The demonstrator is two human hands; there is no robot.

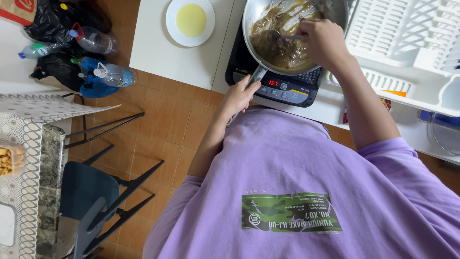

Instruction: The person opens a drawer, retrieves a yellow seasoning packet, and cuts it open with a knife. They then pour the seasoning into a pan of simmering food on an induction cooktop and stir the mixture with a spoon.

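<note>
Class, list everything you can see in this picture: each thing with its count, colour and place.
pan: 1, silver, on cooker, brown food inside
cooker: 1, black, on counter
spoon: 1, metal, in pan
plate: 1, white, yellow liquid, on counter
rack: 1, white, right of cooker
bottles: 3, clear, on floor
bags: several, black, by bottles
chair: 1, dark blue, bottom left
left hand: on pan handle
right hand: holds spoon

A round metal frying pan (pixel 294 36) sits level on a black induction cooktop, holding a thick, glossy brown sauce spread unevenly over its base. Its grey handle (pixel 256 76) points toward the person, over the cooktop's control panel. A metal spoon (pixel 282 34) lies with its bowl in the sauce.
</note>
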